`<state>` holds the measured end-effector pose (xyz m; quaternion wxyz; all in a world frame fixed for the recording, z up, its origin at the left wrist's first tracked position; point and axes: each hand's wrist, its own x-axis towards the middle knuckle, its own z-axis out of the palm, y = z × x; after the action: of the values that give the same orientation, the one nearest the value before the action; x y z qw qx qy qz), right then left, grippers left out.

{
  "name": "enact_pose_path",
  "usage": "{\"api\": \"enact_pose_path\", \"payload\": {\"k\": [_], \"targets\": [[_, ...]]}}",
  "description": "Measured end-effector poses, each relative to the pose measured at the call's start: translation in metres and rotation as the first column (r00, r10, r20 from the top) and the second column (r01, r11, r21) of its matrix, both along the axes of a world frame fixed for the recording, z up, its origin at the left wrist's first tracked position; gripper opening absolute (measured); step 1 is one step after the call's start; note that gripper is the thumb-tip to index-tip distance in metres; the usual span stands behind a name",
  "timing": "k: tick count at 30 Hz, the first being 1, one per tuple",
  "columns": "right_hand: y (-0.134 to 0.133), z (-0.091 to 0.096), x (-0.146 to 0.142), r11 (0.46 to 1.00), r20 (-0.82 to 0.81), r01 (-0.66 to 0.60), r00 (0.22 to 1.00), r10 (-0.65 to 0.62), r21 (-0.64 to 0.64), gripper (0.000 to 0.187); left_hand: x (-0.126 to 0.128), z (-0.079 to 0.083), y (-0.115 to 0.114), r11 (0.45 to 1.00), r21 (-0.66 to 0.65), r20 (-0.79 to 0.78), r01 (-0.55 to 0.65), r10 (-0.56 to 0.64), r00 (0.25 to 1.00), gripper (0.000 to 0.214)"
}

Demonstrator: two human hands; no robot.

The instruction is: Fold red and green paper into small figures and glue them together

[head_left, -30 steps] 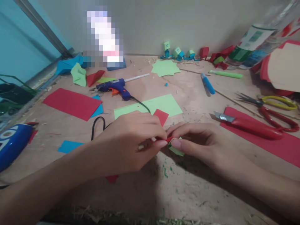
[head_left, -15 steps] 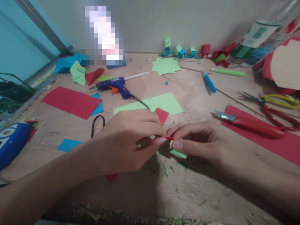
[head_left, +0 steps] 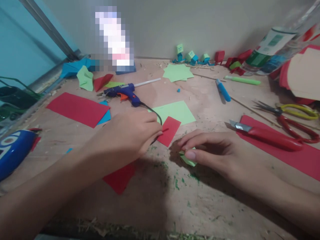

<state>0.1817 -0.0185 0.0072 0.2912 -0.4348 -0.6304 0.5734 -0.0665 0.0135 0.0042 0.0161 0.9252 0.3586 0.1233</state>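
My right hand (head_left: 212, 145) pinches a small folded light-green paper piece (head_left: 189, 160) between thumb and fingers, low over the table. My left hand (head_left: 136, 131) is closed, and a thin red paper strip (head_left: 164, 129) sticks out from its fingertips. Under that strip lies a red paper rectangle (head_left: 171, 131), partly over a larger light-green sheet (head_left: 178, 111). The black cord of the blue glue gun (head_left: 126, 92) curves down behind my left fingertips. Another red paper piece (head_left: 120, 178) shows below my left forearm.
To the right lie a red-handled utility knife (head_left: 272, 135), scissors (head_left: 287, 115) and a blue marker (head_left: 223, 90). Small paper figures (head_left: 191, 57) and a plastic bottle (head_left: 267, 50) stand at the back. A blue bottle-like object (head_left: 16, 150) is at left.
My left hand has drawn away leftward from my right hand, taking the red strip along. My right hand stays in place with the green piece. More of the red rectangle now shows.
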Motion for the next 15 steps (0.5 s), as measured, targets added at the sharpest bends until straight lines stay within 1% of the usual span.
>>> {"api": "enact_pose_path", "payload": {"k": [2,4,5,6,8,9,10,12,13,15], "targets": [[-0.002,-0.001,0.001,0.998,0.009,0.006,1.0,-0.007,0.063,0.011,-0.005,-0.002,0.005,0.996,0.005,-0.048,-0.093,0.093,0.994,0.03],[-0.004,-0.004,0.003,0.987,0.025,0.023,0.999,-0.027,0.158,0.004,-0.009,-0.002,0.008,0.984,0.029,-0.079,-0.175,0.176,0.981,0.027],[-0.005,-0.005,0.004,0.975,0.029,0.031,0.999,-0.038,0.218,0.003,-0.01,-0.001,0.008,0.981,0.034,-0.078,-0.193,0.195,0.978,0.025],[-0.007,-0.006,0.006,0.957,0.027,0.038,0.999,-0.048,0.286,0.005,-0.009,0.001,0.008,0.982,0.028,-0.053,-0.187,0.188,0.981,0.022],[-0.008,-0.009,0.009,0.913,0.013,0.047,0.998,-0.057,0.406,0.013,-0.003,0.006,0.002,0.992,-0.02,0.084,-0.128,0.13,0.988,0.018],[-0.009,-0.01,0.01,0.893,0.01,0.046,0.998,-0.056,0.448,0.018,0.002,0.009,-0.002,0.995,-0.059,0.184,-0.086,0.095,0.978,0.016],[-0.01,-0.012,0.01,0.88,0.009,0.046,0.998,-0.057,0.472,0.024,0.007,0.012,-0.007,0.994,-0.099,0.298,-0.054,0.081,0.951,0.016],[-0.012,-0.015,0.01,0.884,-0.006,0.067,0.997,-0.072,0.462,0.038,0.016,0.014,-0.017,0.978,-0.21,0.421,-0.012,0.102,0.901,0.017],[-0.014,-0.017,0.009,0.897,-0.024,0.083,0.996,-0.08,0.433,0.044,0.02,0.014,-0.021,0.975,-0.224,0.462,0.004,0.102,0.881,0.014],[-0.017,-0.022,0.008,0.93,-0.069,0.102,0.994,-0.083,0.352,0.053,0.027,0.01,-0.026,0.968,-0.25,0.484,0.005,0.12,0.867,0.009]]}}
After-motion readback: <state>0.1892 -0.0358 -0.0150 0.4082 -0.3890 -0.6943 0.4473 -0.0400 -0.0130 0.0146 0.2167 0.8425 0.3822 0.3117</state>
